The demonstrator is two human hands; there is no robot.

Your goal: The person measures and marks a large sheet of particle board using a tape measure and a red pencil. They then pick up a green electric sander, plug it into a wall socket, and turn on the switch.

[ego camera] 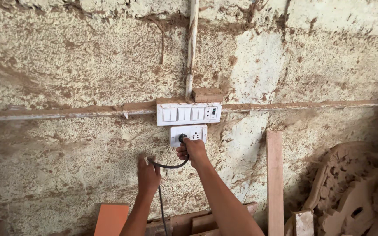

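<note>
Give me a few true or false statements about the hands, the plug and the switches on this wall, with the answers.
1. The right hand holds a black plug at the white wall socket. True.
2. The left hand holds a hammer. False: it holds no tool and rests against the rough plastered wall, beside the black cable.
3. The white switch panel sits below the socket. False: it sits directly above it.
4. A long wooden plank leans upright against the wall, right of the socket. True.
5. The black cable runs up to the ceiling. False: it loops down between the two arms.
</note>
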